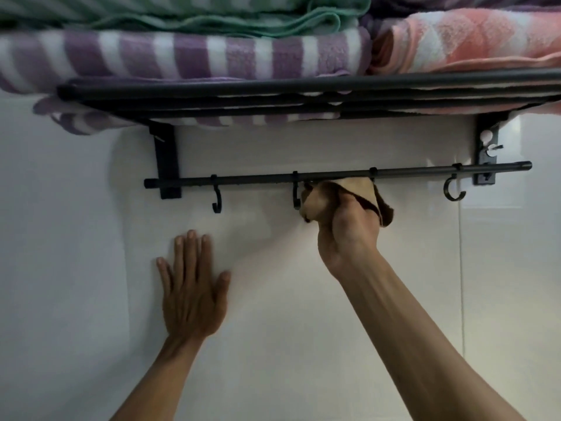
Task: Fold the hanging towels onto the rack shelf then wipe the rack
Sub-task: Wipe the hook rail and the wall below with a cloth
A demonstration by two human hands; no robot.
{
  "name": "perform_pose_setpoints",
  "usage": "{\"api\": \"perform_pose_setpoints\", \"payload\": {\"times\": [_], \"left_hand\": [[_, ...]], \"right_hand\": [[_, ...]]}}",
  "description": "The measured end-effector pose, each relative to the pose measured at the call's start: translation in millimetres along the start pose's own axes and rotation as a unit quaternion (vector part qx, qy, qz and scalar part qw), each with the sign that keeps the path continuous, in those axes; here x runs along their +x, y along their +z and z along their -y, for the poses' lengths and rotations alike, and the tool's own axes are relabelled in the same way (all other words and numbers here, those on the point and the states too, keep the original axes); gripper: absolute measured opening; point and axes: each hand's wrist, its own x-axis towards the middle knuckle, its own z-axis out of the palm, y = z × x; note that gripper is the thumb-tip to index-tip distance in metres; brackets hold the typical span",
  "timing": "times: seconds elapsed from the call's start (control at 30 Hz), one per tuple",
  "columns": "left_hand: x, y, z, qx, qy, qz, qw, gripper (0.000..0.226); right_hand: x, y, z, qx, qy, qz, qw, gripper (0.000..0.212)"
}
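Observation:
A black wall rack (212, 91) carries folded towels on its shelf: a purple-and-white striped towel (182, 56), a green one (230, 16) on top of it, and a pink-and-white towel (467, 41) to the right. Below runs the black hanging bar (252, 178) with several hooks. My right hand (349, 229) grips a tan-and-brown cloth (358, 189) and holds it against the underside of the bar, between the second and third hooks. My left hand (192, 284) lies flat on the white wall under the bar, fingers straight.
The white tiled wall (76, 238) fills the view behind the rack. Two black brackets (165, 159) fix the rack to it; the right bracket (487, 153) shows screws. A hook (453, 189) hangs free at the bar's right end.

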Motion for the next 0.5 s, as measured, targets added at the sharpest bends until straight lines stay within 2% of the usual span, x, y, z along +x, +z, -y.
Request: {"api": "perform_pose_setpoints", "payload": {"times": [0.17,0.33,0.5], "left_hand": [[0.4,-0.4,1.7,0.01,0.008,-0.002,1.0,0.071],[-0.6,-0.2,2.5,0.012,0.004,-0.006,1.0,0.072],[-0.5,-0.8,3.2,0.009,0.002,-0.006,1.0,0.073]], "right_hand": [[0.2,19.4,-7.4,-0.047,-0.02,-0.015,0.999,0.016],[-3.6,21.6,-20.0,-0.11,-0.026,-0.024,0.993,0.016],[5.8,12.3,-2.7,-0.021,-0.046,-0.078,0.996,0.017]]}}
